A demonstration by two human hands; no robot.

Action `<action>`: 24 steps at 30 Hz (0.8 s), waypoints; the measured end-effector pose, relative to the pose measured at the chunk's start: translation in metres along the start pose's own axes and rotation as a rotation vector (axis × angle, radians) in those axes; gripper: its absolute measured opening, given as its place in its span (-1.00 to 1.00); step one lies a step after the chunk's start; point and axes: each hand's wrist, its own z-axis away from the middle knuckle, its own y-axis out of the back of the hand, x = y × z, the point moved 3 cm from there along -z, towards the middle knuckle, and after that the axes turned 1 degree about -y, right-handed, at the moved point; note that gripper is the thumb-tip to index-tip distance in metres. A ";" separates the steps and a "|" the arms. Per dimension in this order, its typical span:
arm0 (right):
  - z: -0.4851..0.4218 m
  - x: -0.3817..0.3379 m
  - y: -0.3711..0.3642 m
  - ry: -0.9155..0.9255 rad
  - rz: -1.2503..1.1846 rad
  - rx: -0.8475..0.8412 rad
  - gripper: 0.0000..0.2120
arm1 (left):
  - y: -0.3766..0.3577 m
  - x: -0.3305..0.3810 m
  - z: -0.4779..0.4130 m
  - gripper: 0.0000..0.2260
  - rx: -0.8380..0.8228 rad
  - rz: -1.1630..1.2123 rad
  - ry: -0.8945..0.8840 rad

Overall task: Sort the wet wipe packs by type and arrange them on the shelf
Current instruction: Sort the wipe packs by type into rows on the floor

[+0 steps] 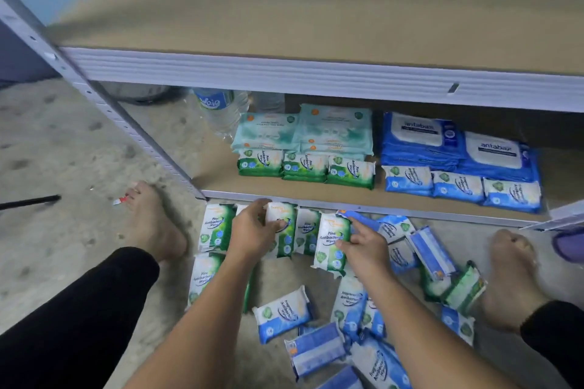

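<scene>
head view: the left hand (252,232) grips a green pack (282,224) that stands on the floor (63,151), with the thumb on its front and the fingers curled over its top edge. the right hand (363,246) pinches a second green pack (330,246) at its right edge, thumb on the face and fingers curled past the side. the forefinger tip reaches a blue pack (363,219) lying just beyond it. another green pack (306,230) stands between the two hands, and two more (215,227) lie just left of the left hand. loose blue packs (281,313) are scattered under and to the right of the right forearm.

just beyond both hands runs the shelf (218,177). on it, straight ahead of the hands, sits a green row (305,167) three packs wide, with teal packs (331,126) stacked behind it. ahead and to the right of the right hand a blue row (458,186) lines the front edge, with antabax packs (423,142) stacked behind. a bottle (221,110) stands at the back, ahead of the left hand. a bare foot rests on the floor outside each hand, the left foot (151,224) and the right foot (512,275).
</scene>
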 end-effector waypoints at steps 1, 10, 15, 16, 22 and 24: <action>-0.013 0.000 -0.007 0.006 0.013 -0.002 -0.33 | -0.005 -0.006 -0.013 -0.49 -0.010 -0.028 0.002; -0.084 0.019 -0.068 -0.047 0.170 -0.052 -0.34 | -0.039 -0.064 -0.076 -0.46 -0.031 -0.079 0.058; -0.093 0.026 -0.076 -0.010 0.246 0.044 -0.39 | -0.050 -0.068 -0.083 -0.48 0.010 -0.241 -0.058; -0.093 0.027 -0.077 0.003 0.269 0.047 -0.41 | -0.051 -0.065 -0.082 -0.49 0.029 -0.311 -0.111; -0.087 0.012 -0.077 0.038 0.476 0.067 -0.77 | -0.052 -0.043 -0.070 -0.53 0.043 -0.704 -0.137; -0.081 0.013 -0.070 0.029 0.488 0.057 -0.68 | -0.048 -0.035 -0.064 -0.51 0.052 -0.821 -0.124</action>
